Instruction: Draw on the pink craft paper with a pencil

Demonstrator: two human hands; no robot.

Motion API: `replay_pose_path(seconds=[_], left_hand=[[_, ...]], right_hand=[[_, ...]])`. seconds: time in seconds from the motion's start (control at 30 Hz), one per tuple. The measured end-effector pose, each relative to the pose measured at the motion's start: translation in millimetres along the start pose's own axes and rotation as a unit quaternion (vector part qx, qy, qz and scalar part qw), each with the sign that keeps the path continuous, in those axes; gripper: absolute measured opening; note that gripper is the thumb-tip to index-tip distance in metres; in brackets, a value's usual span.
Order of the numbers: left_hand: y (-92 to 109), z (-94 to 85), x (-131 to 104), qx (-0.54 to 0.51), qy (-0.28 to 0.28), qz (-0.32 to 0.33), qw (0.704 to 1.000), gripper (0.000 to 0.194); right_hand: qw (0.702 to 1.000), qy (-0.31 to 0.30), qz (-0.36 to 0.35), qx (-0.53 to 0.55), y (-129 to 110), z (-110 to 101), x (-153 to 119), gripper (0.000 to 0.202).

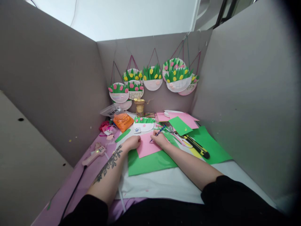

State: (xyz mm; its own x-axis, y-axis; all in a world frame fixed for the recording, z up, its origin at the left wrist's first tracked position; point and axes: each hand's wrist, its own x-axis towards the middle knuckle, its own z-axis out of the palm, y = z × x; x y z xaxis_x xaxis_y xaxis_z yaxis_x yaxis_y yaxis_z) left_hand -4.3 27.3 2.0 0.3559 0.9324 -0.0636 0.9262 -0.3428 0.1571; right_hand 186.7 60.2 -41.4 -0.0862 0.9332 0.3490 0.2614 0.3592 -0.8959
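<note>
Surface (81, 201): lilac, largely overlain by a white sheet (162, 185), enclosed on three sides by grey partition panels (150, 42); a pale, bright area shows above the back panel. On the back panel, paper-plate flower baskets (152, 84) hang by cords, filled with green paper leaves and pink or yellow blooms. Pink paper (147, 152) lies at front centre, on top of green paper (150, 166). Right hand (160, 139): fingers clamped on a blue patterned pencil (160, 130), its tip at the pink paper. Left hand (133, 142): curled into a fist at the paper's left edge. Just behind the paper, another plate basket (147, 126) lies on the surface, a small white tile (137, 130) at its left front edge. Left side: orange packet (123, 121); nearer, a pink glue gun (95, 156) with a black cord (72, 191). Back: a tan spool-like holder (139, 108). Right side: scissors (187, 143), a black-and-yellow utility knife (199, 149), and a large green sheet (215, 147) reaching toward the right panel.
</note>
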Motion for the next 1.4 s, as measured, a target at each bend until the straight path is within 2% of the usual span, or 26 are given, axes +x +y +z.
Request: replay_pose_path(seconds=[0.23, 0.57, 0.9, 1.4], left_hand=[[-0.4, 0.1, -0.4, 0.001, 0.005, 0.004, 1.000, 0.022], [2.1, -2.3, -1.6, -0.013, -0.004, -0.003, 1.000, 0.021], [1.3, -1.7, -1.1, -0.006, -0.002, 0.003, 1.000, 0.022], [-1.6, 1.2, 0.4, -0.004, 0.000, 0.006, 1.000, 0.022]], right_hand=[[1.000, -0.005, -0.003, -0.018, 2.2, -0.6, 0.7, 0.017], [0.997, -0.029, 0.058, 0.043, -6.6, -0.9, -4.0, 0.016], [0.999, -0.026, 0.015, -0.018, -5.7, -2.9, -2.0, 0.017], [0.999, -0.047, 0.001, -0.015, 2.3, -1.8, 0.0, 0.016]])
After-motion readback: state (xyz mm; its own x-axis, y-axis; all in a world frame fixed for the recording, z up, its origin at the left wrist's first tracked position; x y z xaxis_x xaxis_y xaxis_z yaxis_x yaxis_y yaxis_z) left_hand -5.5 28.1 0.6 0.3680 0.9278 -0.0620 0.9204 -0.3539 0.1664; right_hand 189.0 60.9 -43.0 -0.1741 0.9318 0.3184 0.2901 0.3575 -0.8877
